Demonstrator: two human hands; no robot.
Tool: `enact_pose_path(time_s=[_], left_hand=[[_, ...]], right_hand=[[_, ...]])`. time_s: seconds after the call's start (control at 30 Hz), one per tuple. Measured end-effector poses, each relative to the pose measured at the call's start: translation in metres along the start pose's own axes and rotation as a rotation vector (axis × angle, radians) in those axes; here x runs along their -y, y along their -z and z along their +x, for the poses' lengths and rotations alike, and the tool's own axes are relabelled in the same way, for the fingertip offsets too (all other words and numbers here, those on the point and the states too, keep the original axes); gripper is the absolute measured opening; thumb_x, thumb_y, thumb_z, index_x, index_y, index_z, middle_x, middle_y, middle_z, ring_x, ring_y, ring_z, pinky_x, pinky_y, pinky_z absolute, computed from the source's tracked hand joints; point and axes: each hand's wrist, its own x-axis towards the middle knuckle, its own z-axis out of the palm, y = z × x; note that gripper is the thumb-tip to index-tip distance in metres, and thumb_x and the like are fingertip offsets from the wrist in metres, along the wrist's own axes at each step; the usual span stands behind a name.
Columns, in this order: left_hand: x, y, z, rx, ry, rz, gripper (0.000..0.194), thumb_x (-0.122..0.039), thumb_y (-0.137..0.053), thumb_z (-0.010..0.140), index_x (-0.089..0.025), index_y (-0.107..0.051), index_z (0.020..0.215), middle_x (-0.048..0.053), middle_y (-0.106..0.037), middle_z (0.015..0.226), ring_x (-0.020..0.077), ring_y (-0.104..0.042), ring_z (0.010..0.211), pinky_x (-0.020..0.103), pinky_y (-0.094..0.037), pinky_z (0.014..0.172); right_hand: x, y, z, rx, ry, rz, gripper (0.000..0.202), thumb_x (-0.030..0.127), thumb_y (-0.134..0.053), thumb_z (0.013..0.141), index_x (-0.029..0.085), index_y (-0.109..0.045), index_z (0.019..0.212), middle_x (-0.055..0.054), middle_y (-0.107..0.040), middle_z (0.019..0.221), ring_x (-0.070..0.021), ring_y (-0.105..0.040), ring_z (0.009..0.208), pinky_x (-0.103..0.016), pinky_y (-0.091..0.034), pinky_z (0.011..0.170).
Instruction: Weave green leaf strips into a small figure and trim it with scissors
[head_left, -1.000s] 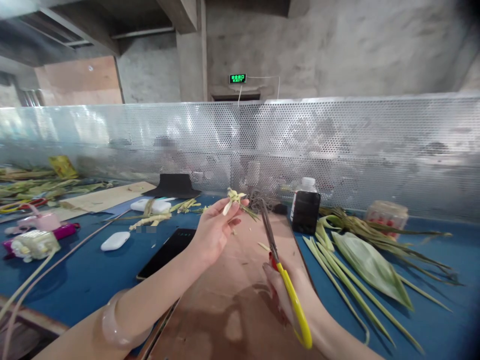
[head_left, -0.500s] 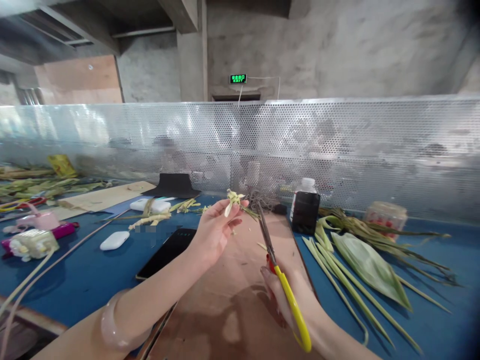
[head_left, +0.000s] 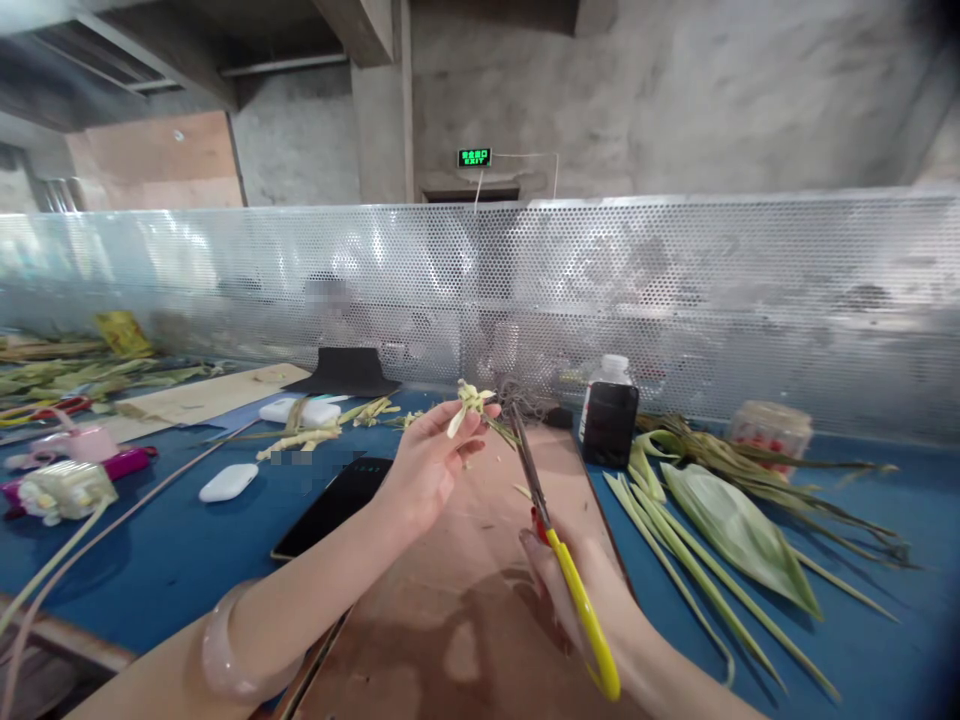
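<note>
Between the thumb and fingers of my left hand (head_left: 431, 460) is a small pale yellow-green piece of knotted or woven leaf (head_left: 472, 397), with short ends sticking out. A thin green strip (head_left: 501, 432) runs from it toward the scissors. My right hand (head_left: 574, 585) is closed around scissors (head_left: 531, 470) with yellow and red handles. Their blades point up and away, close to the right of the leaf piece; whether they touch the strip I cannot tell. Both hands are above a brown board (head_left: 450, 640).
Green leaf strips and a broad leaf (head_left: 739, 535) lie at the right, near a jar (head_left: 772, 435). A bottle (head_left: 611, 375) stands behind a black phone-like object (head_left: 611, 425). At left are a dark phone (head_left: 334, 508), a white earbud case (head_left: 229, 483) and cables. A perforated metal screen (head_left: 675, 290) stands behind.
Hardly anything differs. The leaf piece and my left hand sit very slightly to the right; the scissors remain beside them, and the whole view has shifted a little.
</note>
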Motion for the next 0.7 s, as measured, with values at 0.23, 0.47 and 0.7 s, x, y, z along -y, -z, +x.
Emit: enact_pose_path(time_s=[0.23,0.47,0.7], left_hand=[[-0.0017,-0.0006,-0.0007,-0.002,-0.004,0.01,0.013,-0.024,-0.075,0.07,-0.017,-0.072,0.081,0.005,-0.072,0.091,0.0094,-0.059,0.073,0.021,-0.046,0.067],[-0.0035,-0.0014,0.0003,0.008,-0.026,0.017,0.015,-0.024,-0.075,0.07,-0.017,-0.073,0.084,0.005,-0.072,0.091,0.0093,-0.058,0.073,0.02,-0.046,0.067],[-0.0026,0.0004,0.001,0.0,-0.025,0.016,0.014,-0.024,-0.076,0.069,-0.018,-0.074,0.082,0.005,-0.072,0.092,0.0091,-0.059,0.071,0.021,-0.046,0.066]], right_hand=[[-0.0008,-0.0011,0.0008,0.028,0.004,-0.029,0.019,0.035,-0.044,0.085,0.02,-0.045,0.073,0.007,-0.043,0.049,-0.008,-0.04,0.038,-0.02,-0.03,0.042],[-0.0041,-0.0024,-0.0003,0.027,-0.005,-0.072,0.023,0.038,-0.044,0.085,0.018,-0.048,0.074,0.006,-0.039,0.053,-0.0081,-0.037,0.043,-0.02,-0.027,0.042],[-0.0049,-0.001,-0.0005,0.027,0.029,-0.074,0.025,0.039,-0.043,0.086,0.018,-0.046,0.071,0.005,-0.037,0.056,-0.0094,-0.035,0.05,-0.02,-0.025,0.044]])
